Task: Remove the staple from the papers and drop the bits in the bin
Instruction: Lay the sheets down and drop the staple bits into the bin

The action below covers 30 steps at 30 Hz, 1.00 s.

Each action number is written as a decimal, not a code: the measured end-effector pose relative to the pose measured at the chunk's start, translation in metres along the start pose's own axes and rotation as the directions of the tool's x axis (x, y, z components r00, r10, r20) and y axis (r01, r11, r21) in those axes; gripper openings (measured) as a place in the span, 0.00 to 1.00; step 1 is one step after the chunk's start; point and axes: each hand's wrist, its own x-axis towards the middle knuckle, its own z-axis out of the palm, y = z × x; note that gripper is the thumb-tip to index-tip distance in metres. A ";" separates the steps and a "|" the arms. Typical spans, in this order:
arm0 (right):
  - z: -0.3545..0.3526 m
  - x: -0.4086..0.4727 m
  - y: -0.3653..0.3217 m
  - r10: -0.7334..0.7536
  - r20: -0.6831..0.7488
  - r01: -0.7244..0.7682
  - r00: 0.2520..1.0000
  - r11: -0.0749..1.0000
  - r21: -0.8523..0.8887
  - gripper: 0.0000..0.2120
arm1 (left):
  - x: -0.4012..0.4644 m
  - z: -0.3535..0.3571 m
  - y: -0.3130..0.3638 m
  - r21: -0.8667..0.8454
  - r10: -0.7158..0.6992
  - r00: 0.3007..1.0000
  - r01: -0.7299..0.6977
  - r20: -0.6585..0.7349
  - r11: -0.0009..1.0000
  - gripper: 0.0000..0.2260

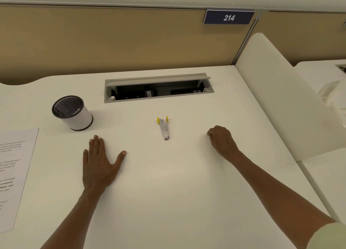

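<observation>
A metal staple remover (164, 128) with yellow grips lies on the white desk (168, 183) between my hands. The printed papers (13, 175) lie flat at the desk's left edge, partly out of view; no staple is visible on them. A small round bin (74, 113), white with a black mesh lining, stands at the back left. My left hand (101, 164) rests flat on the desk, palm down, fingers apart, just right of the papers. My right hand (221, 140) rests on the desk as a loose fist to the right of the remover; nothing shows in it.
An open cable tray (159, 89) is sunk into the desk behind the remover. A tan partition with a "214" sign (228, 17) closes the back. A white divider panel (277, 99) bounds the right side.
</observation>
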 end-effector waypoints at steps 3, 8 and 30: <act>-0.014 0.005 -0.002 0.417 0.083 -0.387 0.905 0.726 0.568 0.07 | 0.000 0.000 -0.001 -0.002 -0.002 1.000 0.002 0.004 1.000 0.48; -0.029 -0.002 -0.003 0.535 0.473 -0.389 0.700 -0.270 0.881 0.06 | 0.001 0.000 0.000 0.006 0.003 1.000 -0.003 0.005 1.000 0.48; -0.022 0.046 -0.210 -0.092 0.629 -0.482 0.772 -0.731 0.483 0.07 | 0.002 -0.002 0.002 -0.014 -0.010 1.000 0.010 -0.012 1.000 0.45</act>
